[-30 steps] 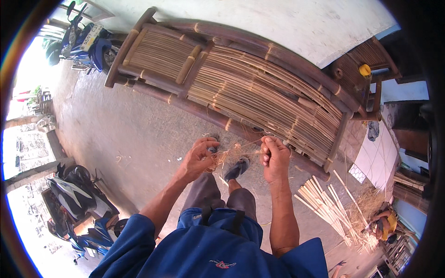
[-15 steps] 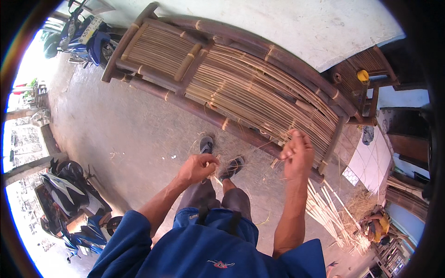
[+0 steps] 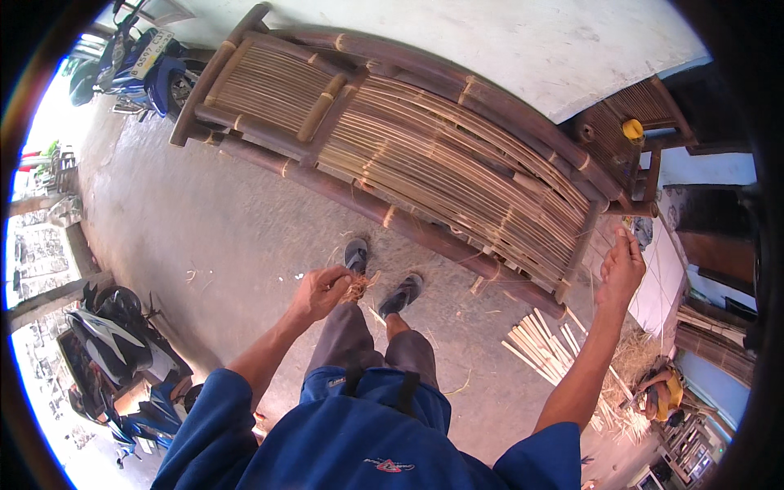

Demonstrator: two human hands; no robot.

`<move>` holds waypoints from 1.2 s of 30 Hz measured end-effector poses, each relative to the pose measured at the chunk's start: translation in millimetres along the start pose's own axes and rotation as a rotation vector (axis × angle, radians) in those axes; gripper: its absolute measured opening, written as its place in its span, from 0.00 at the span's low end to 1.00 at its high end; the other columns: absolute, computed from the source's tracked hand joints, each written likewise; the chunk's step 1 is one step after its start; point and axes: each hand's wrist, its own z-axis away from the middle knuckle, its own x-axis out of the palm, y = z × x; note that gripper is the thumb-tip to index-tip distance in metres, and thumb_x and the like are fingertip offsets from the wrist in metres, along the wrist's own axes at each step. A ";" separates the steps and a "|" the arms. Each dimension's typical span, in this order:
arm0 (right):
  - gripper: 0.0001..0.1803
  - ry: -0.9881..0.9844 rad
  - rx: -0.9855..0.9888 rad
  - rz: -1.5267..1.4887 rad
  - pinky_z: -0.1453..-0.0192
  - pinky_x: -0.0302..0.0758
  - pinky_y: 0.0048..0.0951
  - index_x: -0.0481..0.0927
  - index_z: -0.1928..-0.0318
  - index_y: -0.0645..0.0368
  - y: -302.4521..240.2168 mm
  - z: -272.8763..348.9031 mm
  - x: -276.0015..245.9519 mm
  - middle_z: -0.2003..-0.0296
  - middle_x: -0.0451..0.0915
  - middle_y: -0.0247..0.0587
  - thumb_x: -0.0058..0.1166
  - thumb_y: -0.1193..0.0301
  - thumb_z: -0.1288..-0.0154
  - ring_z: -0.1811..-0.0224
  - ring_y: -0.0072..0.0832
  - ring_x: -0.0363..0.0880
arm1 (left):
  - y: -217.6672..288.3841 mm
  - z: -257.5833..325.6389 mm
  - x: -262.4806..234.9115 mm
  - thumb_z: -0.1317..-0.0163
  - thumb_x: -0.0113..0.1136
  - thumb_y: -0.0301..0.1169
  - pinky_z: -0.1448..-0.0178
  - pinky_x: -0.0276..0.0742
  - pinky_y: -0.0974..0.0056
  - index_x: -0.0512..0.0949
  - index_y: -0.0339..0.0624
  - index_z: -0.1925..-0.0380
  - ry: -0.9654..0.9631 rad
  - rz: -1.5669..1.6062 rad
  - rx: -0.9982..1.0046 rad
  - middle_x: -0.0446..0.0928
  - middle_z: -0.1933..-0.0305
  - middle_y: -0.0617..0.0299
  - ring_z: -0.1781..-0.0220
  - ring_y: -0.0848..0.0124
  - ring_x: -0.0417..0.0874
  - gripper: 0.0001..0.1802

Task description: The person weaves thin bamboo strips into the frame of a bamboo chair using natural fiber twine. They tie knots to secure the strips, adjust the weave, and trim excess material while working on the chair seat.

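Note:
My left hand (image 3: pixel 321 292) is closed around a small tangled bundle of brown fibre strands (image 3: pixel 357 287), above my knees. Out to the right, my right hand (image 3: pixel 621 271) is raised with its fingertips pinched together. Very thin strands show near those fingertips, too fine to trace fully. In front of me stands a long bamboo bench (image 3: pixel 457 184) with a slatted seat, a dark pole frame and pale bands at the joints. The right hand is past the bench's right end, touching nothing of it that I can see.
Cut bamboo strips (image 3: pixel 543 347) lie on the floor at the right, by a heap of straw-like shavings (image 3: pixel 637 359). Another person (image 3: pixel 665 392) is at the far right. A bamboo chair (image 3: pixel 645 122) stands beyond the bench. Motorcycles (image 3: pixel 155 73) are parked at the left.
My right hand has swung outward to the right, away from the bench's seat. My left hand has shifted slightly left with the fibre bundle, widening the gap between the hands.

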 end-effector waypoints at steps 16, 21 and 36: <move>0.13 0.227 -0.068 0.321 0.81 0.47 0.21 0.89 0.49 0.58 -16.9 -105.5 -142.4 0.82 0.57 0.18 0.60 0.65 0.26 0.82 0.10 0.52 | -57.1 13.2 -30.0 0.29 0.58 0.37 0.70 0.65 0.67 0.84 0.39 0.64 0.126 0.238 -0.239 0.71 0.79 0.70 0.76 0.79 0.68 0.13; 0.14 0.275 -0.119 0.483 0.81 0.48 0.22 0.89 0.47 0.58 -2.0 -121.3 -167.2 0.82 0.58 0.19 0.59 0.66 0.26 0.83 0.12 0.52 | -69.2 9.1 -36.1 0.30 0.61 0.37 0.76 0.59 0.72 0.82 0.40 0.66 0.178 0.875 -0.420 0.62 0.81 0.75 0.81 0.83 0.61 0.12; 0.22 0.400 0.042 0.968 0.41 0.77 0.31 0.84 0.40 0.61 22.2 -159.6 -356.7 0.46 0.87 0.45 0.55 0.74 0.33 0.47 0.35 0.83 | -209.9 60.9 -144.1 0.29 0.62 0.36 0.77 0.60 0.66 0.79 0.46 0.65 0.731 0.921 -0.625 0.61 0.82 0.75 0.85 0.79 0.60 0.08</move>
